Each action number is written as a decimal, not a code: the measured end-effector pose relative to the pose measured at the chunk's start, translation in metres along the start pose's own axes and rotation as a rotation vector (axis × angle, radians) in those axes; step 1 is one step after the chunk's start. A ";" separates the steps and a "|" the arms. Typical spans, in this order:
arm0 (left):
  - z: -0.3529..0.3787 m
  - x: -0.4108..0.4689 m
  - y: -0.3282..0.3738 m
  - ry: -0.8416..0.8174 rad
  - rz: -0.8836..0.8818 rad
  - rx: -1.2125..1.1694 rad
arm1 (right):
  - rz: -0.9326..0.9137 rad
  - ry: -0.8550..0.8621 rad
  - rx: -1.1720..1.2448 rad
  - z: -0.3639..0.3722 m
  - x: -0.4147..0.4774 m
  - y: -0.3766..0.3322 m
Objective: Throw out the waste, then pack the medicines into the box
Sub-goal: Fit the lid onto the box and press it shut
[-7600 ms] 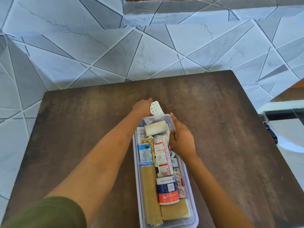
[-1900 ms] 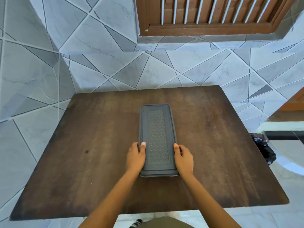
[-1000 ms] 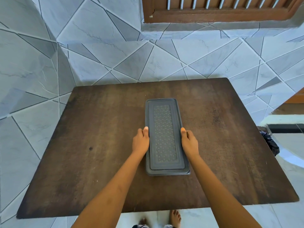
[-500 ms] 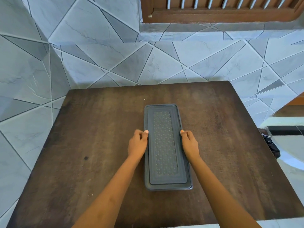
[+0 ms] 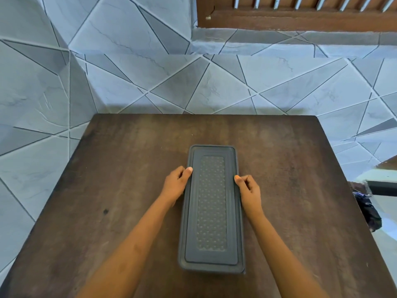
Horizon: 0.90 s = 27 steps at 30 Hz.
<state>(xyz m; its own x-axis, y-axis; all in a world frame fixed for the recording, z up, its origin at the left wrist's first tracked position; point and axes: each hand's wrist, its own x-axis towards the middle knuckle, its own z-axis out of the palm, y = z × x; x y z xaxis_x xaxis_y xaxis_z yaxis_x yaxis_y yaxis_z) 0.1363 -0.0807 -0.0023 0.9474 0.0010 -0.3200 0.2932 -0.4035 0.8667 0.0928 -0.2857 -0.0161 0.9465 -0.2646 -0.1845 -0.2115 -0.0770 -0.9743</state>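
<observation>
From the head camera, you had both arms stretched forward over the dark wooden worktop (image 5: 120,190), forearms bare and converging toward the long grey box (image 5: 211,209) that lay lengthwise away from you, near the middle of the surface. Its lid (image 5: 211,160), dimpled in the centre panel, sat on the box, so nothing inside could be seen. Your left hand (image 5: 175,183) was pressed against the box's left long side, a little past halfway toward the far end; the fingers were curled inward against the wall of the box and the thumb lay up along the lid's edge, its nail showing pale. Your right hand (image 5: 249,190) mirrored it on the right long side, knuckles bent, fingers tucked toward the box and the thumb tip touching the lid's rim. Both hands were closed on the box from opposite sides, the wrists held low and roughly level with the lid, palms facing each other across it. The box rested flat on the worktop, well apart from every edge. Beyond the worktop stood a wall of grey angular tiles (image 5: 129,61), with a brown wooden frame (image 5: 290,18) at the top right. A dark bag-like shape (image 5: 368,209) lay off the worktop's right side, too blurred to identify.
</observation>
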 end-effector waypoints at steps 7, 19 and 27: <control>0.009 0.044 0.041 0.059 -0.128 -0.210 | 0.259 -0.093 0.035 0.021 0.061 -0.050; 0.015 0.070 0.034 0.191 -0.100 -0.178 | 0.140 0.007 0.040 0.031 0.093 -0.029; -0.003 0.031 0.035 0.052 -0.152 -0.019 | 0.129 0.015 -0.154 0.010 0.056 -0.035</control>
<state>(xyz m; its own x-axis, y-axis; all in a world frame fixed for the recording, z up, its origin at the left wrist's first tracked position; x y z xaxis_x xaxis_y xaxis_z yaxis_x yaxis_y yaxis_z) 0.1768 -0.0919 0.0194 0.8973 0.1081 -0.4280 0.4353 -0.3774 0.8174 0.1554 -0.2878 0.0066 0.9059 -0.2959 -0.3031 -0.3662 -0.1874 -0.9115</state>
